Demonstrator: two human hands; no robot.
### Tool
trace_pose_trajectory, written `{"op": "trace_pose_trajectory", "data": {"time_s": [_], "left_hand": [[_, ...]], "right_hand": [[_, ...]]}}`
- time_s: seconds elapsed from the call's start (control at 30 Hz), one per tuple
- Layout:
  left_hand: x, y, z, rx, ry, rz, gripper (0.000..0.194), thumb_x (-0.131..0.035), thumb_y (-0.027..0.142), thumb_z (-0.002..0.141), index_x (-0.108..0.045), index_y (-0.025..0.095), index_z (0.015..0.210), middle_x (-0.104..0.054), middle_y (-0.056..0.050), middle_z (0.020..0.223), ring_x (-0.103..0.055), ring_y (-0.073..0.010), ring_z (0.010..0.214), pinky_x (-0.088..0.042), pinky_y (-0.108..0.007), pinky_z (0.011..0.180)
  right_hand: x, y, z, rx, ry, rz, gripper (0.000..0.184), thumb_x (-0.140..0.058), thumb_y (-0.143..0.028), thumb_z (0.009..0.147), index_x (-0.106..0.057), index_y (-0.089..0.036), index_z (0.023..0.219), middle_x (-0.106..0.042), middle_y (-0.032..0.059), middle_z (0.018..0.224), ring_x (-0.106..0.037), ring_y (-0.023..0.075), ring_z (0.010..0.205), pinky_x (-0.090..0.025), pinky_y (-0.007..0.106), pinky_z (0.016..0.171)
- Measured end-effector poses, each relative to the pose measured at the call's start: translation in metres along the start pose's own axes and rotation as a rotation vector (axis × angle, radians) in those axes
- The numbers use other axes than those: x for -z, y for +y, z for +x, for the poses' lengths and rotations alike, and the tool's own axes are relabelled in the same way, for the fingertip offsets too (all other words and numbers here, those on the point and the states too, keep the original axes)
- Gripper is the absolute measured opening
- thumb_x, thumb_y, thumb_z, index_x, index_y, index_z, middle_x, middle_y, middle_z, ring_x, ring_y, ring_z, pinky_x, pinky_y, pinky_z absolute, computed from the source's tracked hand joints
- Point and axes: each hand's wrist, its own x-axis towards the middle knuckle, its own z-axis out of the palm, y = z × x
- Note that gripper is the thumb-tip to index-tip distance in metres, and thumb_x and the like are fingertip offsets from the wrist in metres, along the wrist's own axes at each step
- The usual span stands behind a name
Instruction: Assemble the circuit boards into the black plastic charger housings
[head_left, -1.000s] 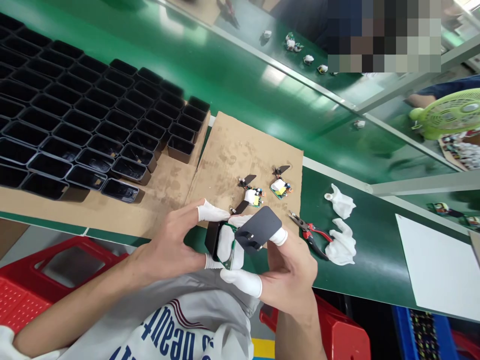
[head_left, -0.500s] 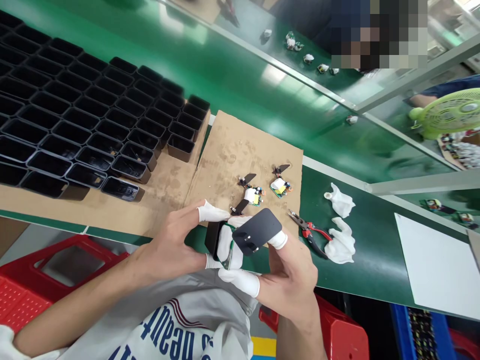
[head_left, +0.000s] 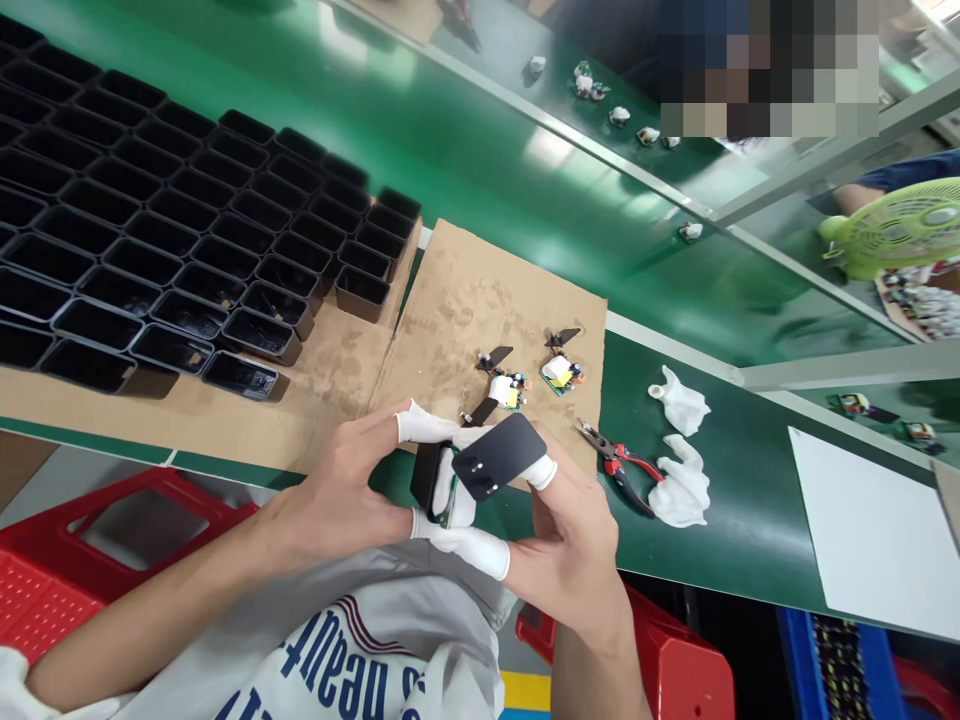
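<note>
My left hand (head_left: 345, 485), with white finger cots, grips a small black plastic case (head_left: 425, 478) by its sides, the opening turned to the right. Partly inside the case sits a circuit board (head_left: 452, 500) with a white padded block on it. My right hand (head_left: 566, 540), also in finger cots, is closed on the board's outer end. A black rounded end plate (head_left: 499, 455) with metal prongs leans against the right fingers in front of the board. It hides part of the board and some fingertips.
Two circuit board assemblies (head_left: 559, 374) lie on the cardboard (head_left: 480, 290). Red-handled pliers (head_left: 619, 465) and white finger cots (head_left: 681, 485) are to the right. Rows of black cases (head_left: 240, 372) fill the left. Beyond a metal rail are a co-worker and a green fan (head_left: 900, 225).
My right hand has moved left, pushing the board deeper into the case. The end plate has come closer to the case opening. My left hand stays in place.
</note>
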Motion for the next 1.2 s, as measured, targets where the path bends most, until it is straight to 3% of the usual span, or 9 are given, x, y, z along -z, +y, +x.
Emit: {"op": "trace_pose_trajectory", "data": {"time_s": [0.23, 0.47, 0.57, 0.63, 0.77, 0.9, 1.07, 1.2], "left_hand": [[0.000, 0.001, 0.002, -0.012, 0.002, 0.013, 0.049, -0.086, 0.006, 0.078, -0.079, 0.024, 0.123, -0.082, -0.002, 0.108, -0.077, -0.0211, 0.092, -0.063, -0.032, 0.082], [0.000, -0.002, 0.005, 0.003, 0.012, -0.032, 0.049, -0.090, 0.006, 0.077, -0.080, 0.024, 0.120, -0.081, -0.002, 0.106, -0.076, -0.0213, 0.091, -0.063, -0.032, 0.082], [-0.001, -0.004, 0.005, -0.014, 0.029, -0.047, 0.051, -0.092, 0.007, 0.077, -0.079, 0.024, 0.124, -0.083, -0.005, 0.111, -0.079, -0.0243, 0.096, -0.065, -0.035, 0.085], [-0.001, -0.005, 0.006, -0.049, 0.029, -0.039, 0.054, -0.092, 0.006, 0.078, -0.078, 0.024, 0.127, -0.083, -0.007, 0.118, -0.080, -0.0269, 0.103, -0.066, -0.038, 0.090], [-0.004, -0.011, 0.007, -0.099, 0.029, -0.051, 0.058, -0.086, 0.001, 0.078, -0.077, 0.025, 0.129, -0.082, -0.008, 0.124, -0.081, -0.0287, 0.112, -0.067, -0.040, 0.096], [-0.006, -0.015, 0.008, -0.094, 0.042, -0.075, 0.063, -0.087, -0.002, 0.075, -0.078, 0.026, 0.130, -0.082, -0.007, 0.123, -0.080, -0.0274, 0.112, -0.065, -0.039, 0.096], [-0.005, -0.015, 0.010, -0.117, 0.049, -0.091, 0.064, -0.086, -0.004, 0.074, -0.077, 0.026, 0.130, -0.083, -0.007, 0.122, -0.080, -0.0266, 0.110, -0.065, -0.038, 0.097], [-0.005, -0.013, 0.010, -0.057, 0.057, -0.074, 0.065, -0.084, -0.005, 0.071, -0.077, 0.025, 0.128, -0.082, -0.005, 0.120, -0.079, -0.0259, 0.109, -0.064, -0.037, 0.097]], "right_hand": [[0.000, -0.001, 0.004, -0.064, -0.038, 0.018, 0.051, -0.104, -0.033, 0.087, -0.079, -0.031, 0.131, -0.070, 0.0065, 0.115, -0.071, 0.0280, 0.103, -0.064, 0.038, 0.084], [-0.001, 0.002, 0.004, -0.140, -0.106, 0.056, 0.070, -0.103, -0.036, 0.088, -0.073, -0.035, 0.150, -0.070, 0.0098, 0.129, -0.072, 0.0317, 0.120, -0.069, 0.044, 0.103], [-0.005, 0.005, 0.006, -0.149, -0.024, 0.078, 0.069, -0.103, -0.050, 0.085, -0.074, -0.033, 0.146, -0.070, 0.0103, 0.129, -0.070, 0.0345, 0.123, -0.066, 0.051, 0.110], [-0.009, 0.007, 0.009, -0.175, 0.094, 0.096, 0.062, -0.100, -0.056, 0.086, -0.077, -0.030, 0.138, -0.072, 0.0101, 0.124, -0.072, 0.0342, 0.118, -0.065, 0.051, 0.105], [-0.019, 0.009, 0.012, -0.293, 0.209, 0.207, 0.036, -0.083, -0.057, 0.102, -0.082, -0.028, 0.123, -0.078, 0.0071, 0.108, -0.077, 0.0287, 0.103, -0.065, 0.046, 0.100], [-0.026, 0.012, 0.011, -0.351, 0.221, 0.325, 0.043, -0.082, -0.062, 0.103, -0.081, -0.027, 0.128, -0.084, 0.0092, 0.116, -0.081, 0.0278, 0.106, -0.066, 0.047, 0.106], [-0.029, 0.022, 0.004, -0.284, 0.222, 0.384, 0.052, -0.075, -0.071, 0.104, -0.079, -0.030, 0.135, -0.083, 0.0114, 0.130, -0.080, 0.0326, 0.123, -0.064, 0.051, 0.114], [-0.034, 0.031, -0.006, -0.156, 0.193, 0.402, 0.076, -0.093, -0.072, 0.087, -0.074, -0.029, 0.146, -0.076, 0.0145, 0.141, -0.076, 0.0359, 0.127, -0.065, 0.053, 0.113]]}}
